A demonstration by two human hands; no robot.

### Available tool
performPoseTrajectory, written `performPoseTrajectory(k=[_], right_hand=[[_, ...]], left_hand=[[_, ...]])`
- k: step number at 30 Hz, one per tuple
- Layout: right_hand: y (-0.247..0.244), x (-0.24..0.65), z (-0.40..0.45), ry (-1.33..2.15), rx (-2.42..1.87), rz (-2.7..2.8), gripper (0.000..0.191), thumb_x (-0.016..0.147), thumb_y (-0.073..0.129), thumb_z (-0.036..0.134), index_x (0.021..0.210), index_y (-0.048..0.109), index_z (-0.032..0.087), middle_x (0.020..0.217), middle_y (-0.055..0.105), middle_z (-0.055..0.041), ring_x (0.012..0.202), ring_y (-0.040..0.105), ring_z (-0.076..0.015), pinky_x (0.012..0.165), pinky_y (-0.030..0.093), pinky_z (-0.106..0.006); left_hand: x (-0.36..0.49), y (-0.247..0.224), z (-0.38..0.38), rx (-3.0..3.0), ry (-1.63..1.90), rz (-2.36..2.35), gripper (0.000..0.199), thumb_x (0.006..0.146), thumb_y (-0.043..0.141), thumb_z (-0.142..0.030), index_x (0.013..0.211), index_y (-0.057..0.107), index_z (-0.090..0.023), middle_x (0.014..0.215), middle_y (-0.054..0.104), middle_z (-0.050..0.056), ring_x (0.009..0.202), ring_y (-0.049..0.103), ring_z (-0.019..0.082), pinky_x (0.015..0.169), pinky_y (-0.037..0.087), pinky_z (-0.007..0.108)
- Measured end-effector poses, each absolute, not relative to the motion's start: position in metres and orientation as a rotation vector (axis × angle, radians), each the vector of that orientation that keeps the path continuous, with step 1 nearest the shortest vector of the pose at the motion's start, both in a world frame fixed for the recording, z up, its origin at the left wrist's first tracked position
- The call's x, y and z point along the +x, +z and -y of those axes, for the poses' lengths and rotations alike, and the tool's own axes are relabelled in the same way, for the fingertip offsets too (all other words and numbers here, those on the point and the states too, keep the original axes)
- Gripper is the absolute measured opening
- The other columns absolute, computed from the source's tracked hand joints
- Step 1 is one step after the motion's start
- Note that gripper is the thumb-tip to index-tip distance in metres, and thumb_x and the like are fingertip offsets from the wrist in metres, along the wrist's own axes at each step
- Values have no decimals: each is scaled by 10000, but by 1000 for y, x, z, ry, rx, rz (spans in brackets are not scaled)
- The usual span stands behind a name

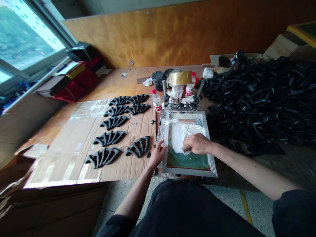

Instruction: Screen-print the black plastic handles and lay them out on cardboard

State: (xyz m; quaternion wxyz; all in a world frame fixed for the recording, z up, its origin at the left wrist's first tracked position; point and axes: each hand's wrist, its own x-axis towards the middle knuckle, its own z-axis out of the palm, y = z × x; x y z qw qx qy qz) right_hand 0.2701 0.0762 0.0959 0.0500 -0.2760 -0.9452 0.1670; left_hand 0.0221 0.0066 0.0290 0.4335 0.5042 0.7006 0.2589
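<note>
A screen-printing frame (212, 161) with a silver metal border lies in front of me, its mesh greenish near the front. White ink (176, 138) is spread over the middle of the mesh. My right hand (198, 144) is closed around a squeegee (186, 148), which touches the ink; most of the tool is hidden by the fingers. At the frame's left side, my left hand (158, 155) grips the border, thumb toward the top. Beyond the frame stands a metal hinge clamp (181, 106), smeared with white.
Rows of curved black plastic parts (110, 138) lie on flattened cardboard (81, 131) to the left. A large heap of similar black parts (256, 98) covers the right. Behind the frame are a red-capped bottle (156, 100), a dark tub (158, 80) and a tape roll (180, 78).
</note>
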Motion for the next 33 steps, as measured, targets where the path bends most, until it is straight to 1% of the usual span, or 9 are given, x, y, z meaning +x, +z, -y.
performPoseTrajectory(k=[5, 10, 14, 16, 22, 25, 28, 31, 33], right_hand=[[70, 265, -59, 337, -869, 2726, 305, 813, 468, 33, 958, 685, 191, 960, 689, -65, 850, 625, -188, 701, 433, -275], [77, 265, -62, 437, -973, 2676, 191, 853, 601, 191, 1016, 687, 243, 918, 703, -18, 781, 645, -181, 648, 457, -270], [109, 248, -116, 367, -1217, 2466, 499, 832, 688, 290, 1312, 557, 321, 1112, 697, -17, 876, 652, -195, 727, 487, -297], [123, 257, -147, 384, -1297, 2388, 562, 832, 690, 338, 1366, 514, 333, 1079, 709, -19, 827, 650, -188, 725, 489, -306], [120, 354, -179, 392, -1638, 1787, 383, 946, 443, 373, 1089, 683, 110, 736, 683, -38, 652, 596, -149, 620, 449, -240], [86, 359, -146, 466, -1728, 1853, 437, 941, 415, 423, 914, 706, 99, 730, 664, -38, 653, 561, -146, 592, 448, -226], [50, 321, -100, 576, -1566, 2189, 324, 886, 560, 435, 817, 699, 150, 833, 675, -55, 774, 596, -170, 710, 474, -248], [37, 284, -72, 513, -1544, 2492, 168, 888, 591, 300, 858, 647, 144, 983, 665, -123, 994, 592, -233, 871, 439, -316], [44, 272, -67, 542, -1692, 2576, 145, 925, 525, 257, 921, 609, 139, 972, 669, -137, 967, 610, -243, 825, 434, -321]], left_hand=[[21, 27, -6, 1222, 670, -1714, 613, 840, 522, -539, 1371, 500, -234, 678, 568, -29, 602, 506, 130, 578, 368, 233], [21, 30, -5, 1188, 685, -1708, 607, 834, 533, -545, 1363, 506, -249, 664, 546, -37, 577, 473, 115, 544, 351, 216], [18, 57, -5, 1112, 745, -1554, 675, 842, 523, -583, 1414, 447, -233, 613, 481, -53, 507, 403, 95, 486, 317, 204], [18, 79, -6, 1044, 834, -1468, 675, 856, 466, -637, 1373, 495, -204, 593, 454, -50, 484, 391, 92, 467, 313, 204], [28, 147, -36, 922, 1184, -1256, 656, 879, 282, -717, 1067, 631, -195, 770, 639, 26, 592, 552, 114, 520, 431, 213], [39, 170, -64, 1011, 1408, -1156, 589, 899, 327, -671, 1073, 622, -192, 949, 679, 60, 802, 628, 140, 651, 500, 226], [50, 178, -79, 1049, 1475, -1160, 593, 911, 318, -654, 1136, 594, -179, 1004, 682, 86, 911, 639, 163, 694, 516, 243], [63, 162, -64, 967, 1488, -1239, 579, 908, 356, -643, 1241, 525, -201, 1043, 682, 85, 909, 644, 160, 672, 511, 238], [74, 138, -38, 907, 1239, -1274, 595, 874, 440, -648, 1236, 534, -185, 1048, 690, 108, 891, 653, 177, 641, 509, 244]])
